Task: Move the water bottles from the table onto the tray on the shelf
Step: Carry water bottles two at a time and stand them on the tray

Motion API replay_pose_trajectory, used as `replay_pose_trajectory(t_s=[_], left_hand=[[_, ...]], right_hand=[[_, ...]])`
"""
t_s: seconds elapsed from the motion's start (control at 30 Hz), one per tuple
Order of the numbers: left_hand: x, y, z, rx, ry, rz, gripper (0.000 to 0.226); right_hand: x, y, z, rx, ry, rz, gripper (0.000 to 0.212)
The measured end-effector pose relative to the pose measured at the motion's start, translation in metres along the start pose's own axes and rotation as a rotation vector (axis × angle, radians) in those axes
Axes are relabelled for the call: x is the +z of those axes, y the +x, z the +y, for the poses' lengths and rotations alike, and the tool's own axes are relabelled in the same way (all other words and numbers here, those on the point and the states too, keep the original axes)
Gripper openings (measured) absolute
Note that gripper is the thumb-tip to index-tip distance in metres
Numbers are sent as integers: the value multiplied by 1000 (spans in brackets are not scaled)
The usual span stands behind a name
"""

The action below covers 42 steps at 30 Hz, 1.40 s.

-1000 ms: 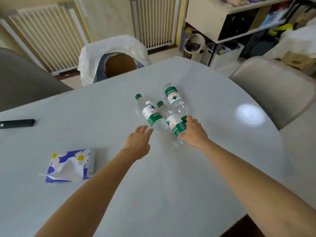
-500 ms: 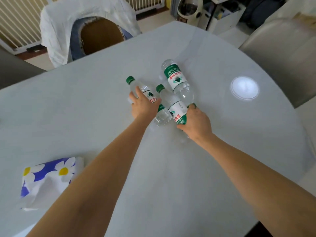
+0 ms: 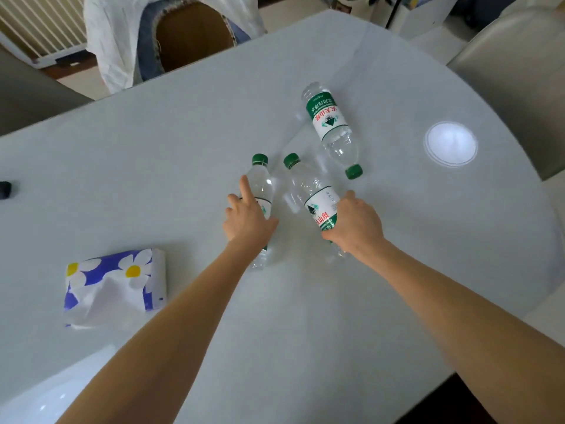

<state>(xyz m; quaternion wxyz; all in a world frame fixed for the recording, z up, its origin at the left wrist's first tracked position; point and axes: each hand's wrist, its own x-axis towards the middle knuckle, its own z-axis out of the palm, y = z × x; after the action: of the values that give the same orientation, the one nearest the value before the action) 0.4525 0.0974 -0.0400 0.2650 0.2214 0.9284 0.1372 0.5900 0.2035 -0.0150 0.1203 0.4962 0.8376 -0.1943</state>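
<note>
Two clear water bottles with green caps lie on their sides on the pale tabletop [image 3: 183, 166], one under each hand, and a third lies just beyond them.

The left hand [image 3: 247, 217] rests over the label of the left bottle [image 3: 261, 191]. Its index finger is stretched along the barrel toward the cap, and the thumb lies against the near side. Whether the other fingers wrap underneath cannot be told, so this looks like a partial grasp at best. The right hand [image 3: 354, 223] curls round the lower half of the middle bottle [image 3: 312, 191], with the thumb on the label and the fingers hidden on the far side. That reads as a firmer hold.

The third bottle [image 3: 331, 130] lies ahead of the right hand, its cap pointing back toward that hand's fingertips, close by but apart from it.

To do this pick well, the left hand should close fully round the labelled waist before lifting, since a smooth round bottle will likely roll or slip from a loose hold. Both bottles would be best gripped at mid-body, where the weight balances, then tipped upright as they rise. The right-hand lift should go straight up, to avoid knocking the third bottle and setting it rolling.

A flowered tissue pack [image 3: 114, 286] sits well to the left of the left hand, out of the way. The shelf and tray are not in view.
</note>
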Motion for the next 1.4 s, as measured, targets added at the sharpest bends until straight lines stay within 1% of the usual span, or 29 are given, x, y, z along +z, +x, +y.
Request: replay_pose_trajectory(t_s=[0.07,0.13,0.23,0.27,0.33,0.47,0.53,0.63,0.7,0.77,0.87,0.93,1.0,1.1,1.23,1.33,1.4], left_hand=[[3,0,-3,4,14,58,93],[5,0,-3,31,58,85,91],[7,-7,-7,52,83,69,92],[7,-12,-12,57,81,56,92],[8,-24,-24,58,47,17,92],[3,-62,-49,50,-81,-111,90],[-2,-93,-58,66,-154,-146,90],[-11,-149,-69,76,-284,-124,89],[-19,-193,-78,43,-436,-90,86],[-25,-242,-90,-29,-626,-78,79],[-31,-311,-109,-147,-884,26,56],[-40,-351,-117,-171,-1030,145,44],[-49,-386,-130,-161,-1144,247,39],[-59,-440,-157,-142,-1262,391,38],[-65,-517,-213,-190,-1366,565,38],[-68,-578,-270,-223,-1373,683,48],[-68,-623,-311,-244,-1384,775,49]], right_hand=[[4,7,-6,30,30,-44,71],[14,10,-11,52,65,-26,72],[31,6,-13,68,119,98,67],[35,2,-12,80,149,101,66],[41,-8,-8,113,210,37,65],[42,-48,14,124,198,-144,67],[40,-75,31,120,209,-237,68],[38,-118,55,64,266,-319,59],[36,-148,67,-11,374,-328,53],[29,-180,72,-107,485,-332,49],[13,-233,68,-263,646,-397,47],[0,-264,56,-366,729,-440,46],[-9,-295,39,-467,768,-480,47],[-8,-344,8,-596,773,-567,50],[16,-412,-35,-727,711,-698,53],[40,-473,-71,-794,666,-801,46],[59,-520,-97,-839,636,-860,41]])
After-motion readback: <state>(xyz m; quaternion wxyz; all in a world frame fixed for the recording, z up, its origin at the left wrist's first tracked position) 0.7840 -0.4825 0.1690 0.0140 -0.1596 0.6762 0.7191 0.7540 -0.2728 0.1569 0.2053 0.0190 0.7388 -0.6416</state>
